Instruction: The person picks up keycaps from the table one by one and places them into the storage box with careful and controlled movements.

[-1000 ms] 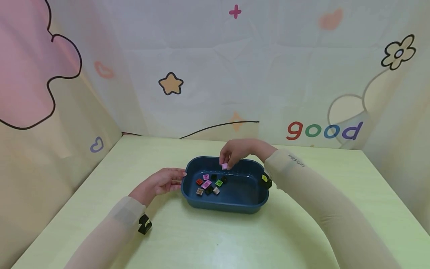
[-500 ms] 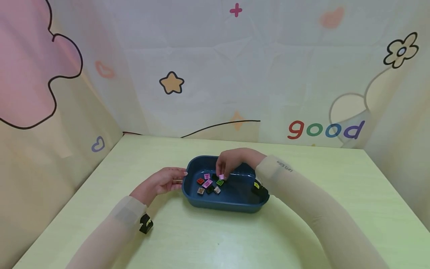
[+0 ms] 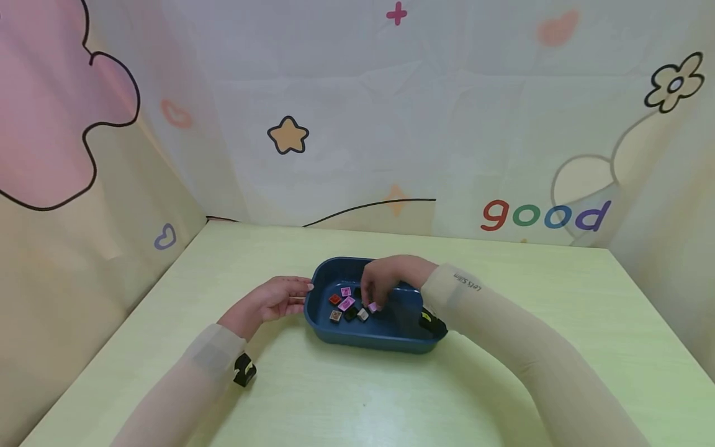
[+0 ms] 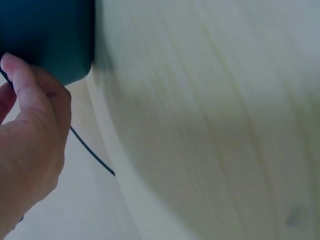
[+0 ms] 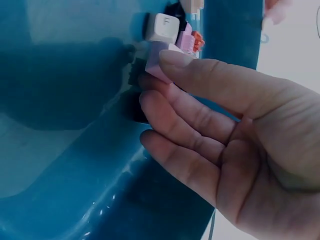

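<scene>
A dark blue basin [image 3: 368,343] stands on the table with several small keycaps inside, gathered toward its left half. My right hand [image 3: 385,279] reaches into it and pinches a pale pink keycap [image 5: 156,62] between thumb and index fingertip, low over the basin floor. Right beside that keycap is a white keycap [image 5: 164,27] marked F. A pink keycap [image 3: 346,303], a red keycap [image 3: 334,298] and a beige keycap [image 3: 335,316] lie farther left. With thumb and fingers, my left hand [image 3: 274,298] holds the basin's left rim from outside.
Each wrist wears a black strap-on camera; the right wrist camera [image 3: 429,320] hangs over the basin's right end. The pale yellow table [image 3: 363,397] extends on all sides. Behind it hangs a printed cloth backdrop [image 3: 357,136].
My right hand has come down deeper into the basin and slightly toward me with the pale pink keycap. The green keycap is now hidden behind it. The left hand keeps its place.
</scene>
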The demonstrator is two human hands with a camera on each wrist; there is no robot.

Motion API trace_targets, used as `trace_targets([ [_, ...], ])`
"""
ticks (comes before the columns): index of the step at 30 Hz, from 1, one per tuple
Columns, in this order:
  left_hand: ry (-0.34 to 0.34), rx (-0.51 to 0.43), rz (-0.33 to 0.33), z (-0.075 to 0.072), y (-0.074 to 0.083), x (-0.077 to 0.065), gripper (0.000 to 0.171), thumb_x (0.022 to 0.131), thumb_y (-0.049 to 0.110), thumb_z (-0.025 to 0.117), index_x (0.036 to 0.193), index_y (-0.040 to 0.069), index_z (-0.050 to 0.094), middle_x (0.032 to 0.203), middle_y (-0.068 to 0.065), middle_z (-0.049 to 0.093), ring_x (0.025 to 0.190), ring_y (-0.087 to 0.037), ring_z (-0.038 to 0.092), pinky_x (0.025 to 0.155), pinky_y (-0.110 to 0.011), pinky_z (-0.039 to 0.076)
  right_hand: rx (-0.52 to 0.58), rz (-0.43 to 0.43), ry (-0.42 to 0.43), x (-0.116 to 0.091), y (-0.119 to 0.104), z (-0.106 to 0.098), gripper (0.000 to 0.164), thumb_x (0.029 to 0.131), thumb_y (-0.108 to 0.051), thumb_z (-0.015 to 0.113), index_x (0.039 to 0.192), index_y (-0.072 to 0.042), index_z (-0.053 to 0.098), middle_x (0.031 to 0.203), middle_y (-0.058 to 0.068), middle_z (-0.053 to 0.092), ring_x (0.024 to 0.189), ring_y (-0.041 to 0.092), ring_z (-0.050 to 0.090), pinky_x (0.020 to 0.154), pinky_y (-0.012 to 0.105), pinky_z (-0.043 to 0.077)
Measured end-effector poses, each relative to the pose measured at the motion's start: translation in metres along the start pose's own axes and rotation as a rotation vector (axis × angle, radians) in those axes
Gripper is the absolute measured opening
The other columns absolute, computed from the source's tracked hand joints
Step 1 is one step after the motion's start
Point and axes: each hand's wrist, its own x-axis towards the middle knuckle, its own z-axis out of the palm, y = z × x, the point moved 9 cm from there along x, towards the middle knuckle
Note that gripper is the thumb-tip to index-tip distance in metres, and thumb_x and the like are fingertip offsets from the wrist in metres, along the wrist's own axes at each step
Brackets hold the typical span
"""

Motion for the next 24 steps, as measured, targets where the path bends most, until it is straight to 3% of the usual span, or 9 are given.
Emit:
trace_targets([
  [12,-0.004,-0.008,-0.002,-0.0002,0.0013,-0.0008,0.050,0.106,0.013,0.053,0.150,-0.007,0.042,0.087,0.004,0.071,0.075,-0.007,0.069,0.069,-0.016,0.061,0.045,0.026,0.000,0.0064,0.0090,0.0066,0.023,0.094,-0.006,0.071,0.115,-0.011,0.079,0.117,0.005,0.074,0.080,0.009,0.066,0.083,0.026,0.062],
  [19,0.009,-0.004,-0.014,-0.0008,0.0027,-0.0003,0.047,0.106,0.012,0.053,0.148,-0.007,0.044,0.085,0.004,0.070,0.074,-0.007,0.069,0.069,-0.015,0.060,0.011,0.026,0.007,0.0061,0.0073,0.0071,0.024,0.094,-0.005,0.071,0.116,-0.012,0.079,0.119,0.004,0.074,0.077,0.008,0.061,0.081,0.024,0.059],
  [24,0.008,-0.008,-0.006,-0.0006,0.0017,0.0001,0.046,0.106,0.012,0.053,0.148,-0.007,0.045,0.085,0.004,0.070,0.073,-0.007,0.068,0.069,-0.015,0.060,-0.012,0.032,0.000,0.0055,0.0061,0.0075,0.025,0.094,-0.005,0.071,0.117,-0.013,0.079,0.119,0.004,0.073,0.082,0.010,0.058,0.088,0.027,0.058],
])
